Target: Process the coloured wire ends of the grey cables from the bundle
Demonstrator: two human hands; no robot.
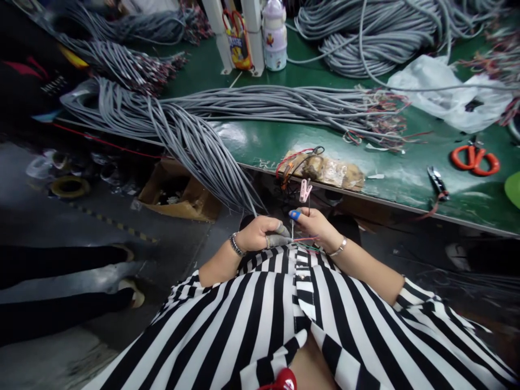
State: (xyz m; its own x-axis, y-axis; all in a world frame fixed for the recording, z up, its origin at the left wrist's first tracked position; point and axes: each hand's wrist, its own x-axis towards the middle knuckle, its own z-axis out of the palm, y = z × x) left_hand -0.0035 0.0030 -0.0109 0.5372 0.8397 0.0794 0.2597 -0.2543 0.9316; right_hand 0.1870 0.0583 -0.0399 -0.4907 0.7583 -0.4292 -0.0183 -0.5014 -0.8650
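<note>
- Far L, on the floor: another person's legs (60,260), a tape roll (70,186) and a cardboard box (174,189) under the bench edge. All well apart from your hands.
- Grey cable bundle (182,141) lies across the green bench (284,143) & spills over its front edge, down toward your lap.
- Your left hand (260,234) is closed round the end of one grey cable (279,239). It's low, just in front of your striped shirt, below the bench edge.
- Thin wires (305,239), red & green at least, stick out of that cable end toward the R. Can't count them.
- Your right hand (316,227) is pinched narrow on the thin wires, w/ a blue finger cot (295,215) on one fingertip. It's just beside the left hand.
- Handling, my read:
  - The cable looks light, bendy and smooth-jacketed, so it's prob. best gripped on the jacket right behind the stripped end.
  - The thin wires look soft & easy to kink, so a light pinch near the tips.
- Pink clip (305,189) hangs just above both hands, by a taped pad (329,172) on the bench edge w/ red & black leads.
- Further R on the bench: cutters (437,181), orange scissors (474,158), and a plastic bag (447,92) behind them.
</note>
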